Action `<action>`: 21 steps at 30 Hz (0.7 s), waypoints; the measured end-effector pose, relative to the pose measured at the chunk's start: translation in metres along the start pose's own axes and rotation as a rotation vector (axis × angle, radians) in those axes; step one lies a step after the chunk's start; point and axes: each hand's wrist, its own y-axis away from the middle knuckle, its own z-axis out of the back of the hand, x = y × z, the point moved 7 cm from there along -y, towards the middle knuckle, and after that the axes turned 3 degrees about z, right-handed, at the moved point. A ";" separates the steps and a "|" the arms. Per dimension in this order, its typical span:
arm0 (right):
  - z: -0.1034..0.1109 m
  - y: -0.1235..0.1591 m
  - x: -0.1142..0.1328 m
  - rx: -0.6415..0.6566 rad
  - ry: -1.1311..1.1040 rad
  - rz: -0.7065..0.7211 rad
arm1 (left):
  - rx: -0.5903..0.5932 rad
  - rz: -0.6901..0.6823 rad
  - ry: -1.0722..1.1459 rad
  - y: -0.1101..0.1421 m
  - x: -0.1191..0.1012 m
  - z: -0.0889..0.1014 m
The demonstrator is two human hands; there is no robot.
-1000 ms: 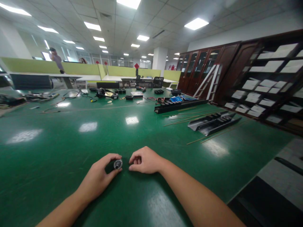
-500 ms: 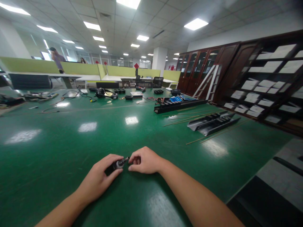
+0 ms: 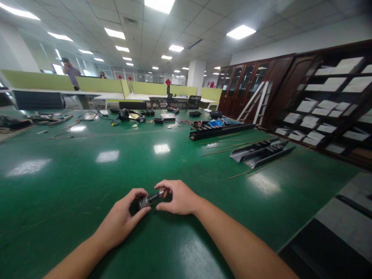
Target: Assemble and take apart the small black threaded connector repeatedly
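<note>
Low over the green table, my left hand grips a dark cylindrical tool with a thin stepped metal shaft. Its thumb lies along the near side and its fingers along the far side. The tool's rear end is hidden in the palm. The shaft points right and slightly away from me, ending in a pale tip. Around that tip curves my right hand, thumb and forefinger apart. Whether its inner fingers touch the tip, I cannot tell.
Black metal channels and thin rods lie to the right. Behind them is another long channel with blue packets. A headset and cables sit at the far edge. A ladder leans by the cabinets.
My right hand's fingers have spread from a curled pose, and the thumb has parted from them. The tool has turned slightly in my left hand, its tip now between the right hand's fingers.
</note>
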 end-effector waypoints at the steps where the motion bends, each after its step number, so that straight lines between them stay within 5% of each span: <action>1: 0.001 0.000 0.001 0.000 0.016 0.007 | 0.006 -0.001 -0.001 0.000 0.000 0.000; 21: -0.007 0.000 0.009 0.028 0.093 0.089 | 0.067 -0.108 0.001 0.002 -0.003 -0.006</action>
